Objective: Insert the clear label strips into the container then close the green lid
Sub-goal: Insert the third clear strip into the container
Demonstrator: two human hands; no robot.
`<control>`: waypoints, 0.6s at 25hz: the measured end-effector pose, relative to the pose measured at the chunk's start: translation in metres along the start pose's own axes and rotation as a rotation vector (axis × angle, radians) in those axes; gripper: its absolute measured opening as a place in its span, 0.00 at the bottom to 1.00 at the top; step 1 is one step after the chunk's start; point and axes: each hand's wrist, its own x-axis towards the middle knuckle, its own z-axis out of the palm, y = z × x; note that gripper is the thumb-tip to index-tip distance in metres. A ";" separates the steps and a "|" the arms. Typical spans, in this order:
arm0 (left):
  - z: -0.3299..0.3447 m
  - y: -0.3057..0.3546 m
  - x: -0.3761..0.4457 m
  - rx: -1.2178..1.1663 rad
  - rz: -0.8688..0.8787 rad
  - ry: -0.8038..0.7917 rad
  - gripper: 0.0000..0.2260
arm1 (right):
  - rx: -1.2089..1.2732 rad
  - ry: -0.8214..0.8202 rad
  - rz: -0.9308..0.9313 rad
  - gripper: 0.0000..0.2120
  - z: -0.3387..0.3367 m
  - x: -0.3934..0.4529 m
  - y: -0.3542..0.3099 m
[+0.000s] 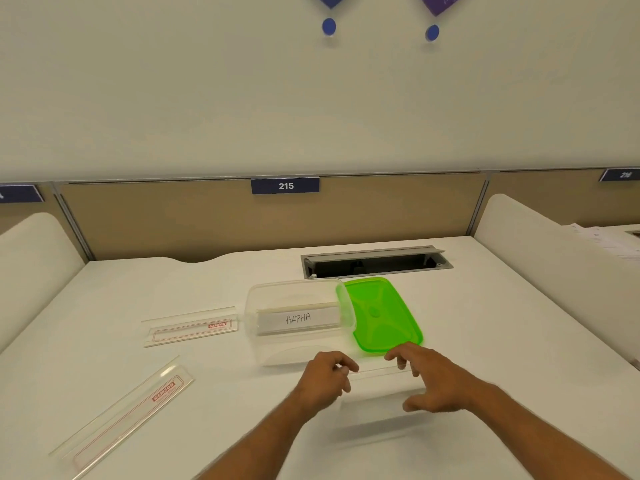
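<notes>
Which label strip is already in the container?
The strip marked ALPHA; it lies inside the container. Two red-printed strips lie on the desk to its left, and both hands hold another.

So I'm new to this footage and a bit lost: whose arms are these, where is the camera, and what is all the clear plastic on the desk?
The camera sits on a person's head, looking down at their own bare arms. Both hands hold one clear label strip above the white desk: the left hand pinches one end, the right hand curls round the other. Behind them stands an open clear container with a strip marked ALPHA already inside. The green lid leans against its right side. Two more clear strips lie to the left.
</notes>
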 end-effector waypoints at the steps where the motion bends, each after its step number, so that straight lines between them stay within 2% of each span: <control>1: -0.004 -0.001 -0.002 -0.027 -0.024 0.000 0.12 | 0.021 0.015 -0.006 0.32 -0.001 0.002 -0.002; 3: -0.012 -0.002 -0.005 -0.058 -0.043 0.012 0.12 | 0.054 0.003 -0.017 0.27 -0.003 0.007 -0.007; 8: -0.031 -0.006 -0.010 -0.085 0.013 0.070 0.12 | 0.229 -0.084 -0.004 0.22 -0.010 0.016 -0.019; 12: -0.042 -0.012 -0.012 -0.134 0.046 0.079 0.30 | 0.330 -0.127 -0.038 0.14 -0.011 0.022 -0.033; 15: -0.048 -0.018 -0.012 -0.083 0.093 0.068 0.35 | 0.323 -0.134 -0.051 0.12 -0.012 0.028 -0.040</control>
